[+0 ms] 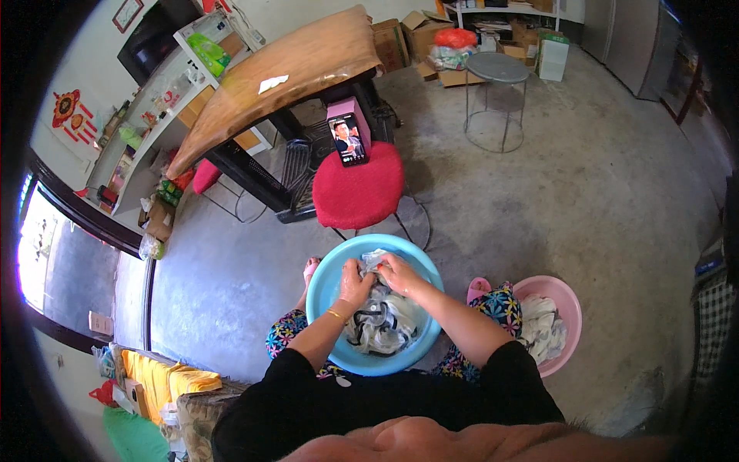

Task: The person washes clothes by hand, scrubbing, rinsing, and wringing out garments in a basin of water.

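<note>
A light blue plastic basin (pixel 318 289) stands between my knees, holding wet white and grey cloth (pixel 398 317) with dark edging. My left hand (pixel 354 284) grips a bunched part of the cloth near the basin's far side. Beside it, my right hand (pixel 400 274) holds the same whitish bunch (pixel 374 260), its fingers curled around the fabric. The two hands are close together above the heap. Some of the cloth is hidden beneath my hands and forearms.
To my right sits a pink basin (pixel 571 294) with whitish cloth (pixel 542 326). Just beyond the blue basin stands a red-covered stool (pixel 358 196) with a phone (pixel 347 138) propped against a pink box (pixel 353 110). Farther off are a wooden slab table (pixel 300 49) and a grey round stool (pixel 497 68).
</note>
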`<state>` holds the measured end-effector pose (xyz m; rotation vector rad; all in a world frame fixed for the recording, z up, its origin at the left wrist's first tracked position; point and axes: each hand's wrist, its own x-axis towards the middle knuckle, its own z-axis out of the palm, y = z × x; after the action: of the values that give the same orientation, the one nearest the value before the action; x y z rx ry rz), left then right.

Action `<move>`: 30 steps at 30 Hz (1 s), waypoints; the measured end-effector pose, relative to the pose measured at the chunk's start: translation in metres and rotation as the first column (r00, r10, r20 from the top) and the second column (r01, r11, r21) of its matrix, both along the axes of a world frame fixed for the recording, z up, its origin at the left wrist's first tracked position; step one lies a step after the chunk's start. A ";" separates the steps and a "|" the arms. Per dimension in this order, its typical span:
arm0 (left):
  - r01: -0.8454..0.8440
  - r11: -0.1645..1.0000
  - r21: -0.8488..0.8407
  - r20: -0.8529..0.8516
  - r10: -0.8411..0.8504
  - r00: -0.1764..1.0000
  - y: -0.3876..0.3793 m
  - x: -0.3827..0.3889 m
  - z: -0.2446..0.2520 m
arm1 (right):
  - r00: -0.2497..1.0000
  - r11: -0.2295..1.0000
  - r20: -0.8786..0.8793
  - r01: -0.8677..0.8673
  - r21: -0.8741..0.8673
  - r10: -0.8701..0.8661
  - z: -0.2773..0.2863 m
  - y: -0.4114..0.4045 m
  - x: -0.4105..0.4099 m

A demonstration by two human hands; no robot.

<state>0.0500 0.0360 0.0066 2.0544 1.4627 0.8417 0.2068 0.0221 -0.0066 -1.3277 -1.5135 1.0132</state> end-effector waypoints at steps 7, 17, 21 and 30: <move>0.224 0.975 -0.006 -0.628 -0.178 0.757 -0.041 -0.008 0.015 | 0.981 0.975 0.057 -0.177 -0.136 0.186 -0.012 -0.010 -0.016; 0.092 0.962 -0.255 -0.752 -0.258 0.607 -0.013 0.042 -0.004 | 0.991 0.998 0.120 -0.059 0.010 0.058 0.006 -0.014 -0.006; 0.205 0.868 -0.453 -0.779 -0.497 0.382 0.008 0.048 -0.025 | 0.993 0.999 0.113 -0.049 0.013 0.047 0.012 -0.009 0.000; 0.040 0.958 -0.284 -0.795 -0.259 0.548 0.024 0.052 -0.037 | 0.987 0.992 0.142 -0.060 -0.111 0.075 0.007 -0.007 0.007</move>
<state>0.1024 0.0595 -0.0305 2.4504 1.6496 -0.4978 0.2138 0.0147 0.0008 -1.4606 -1.6431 1.0718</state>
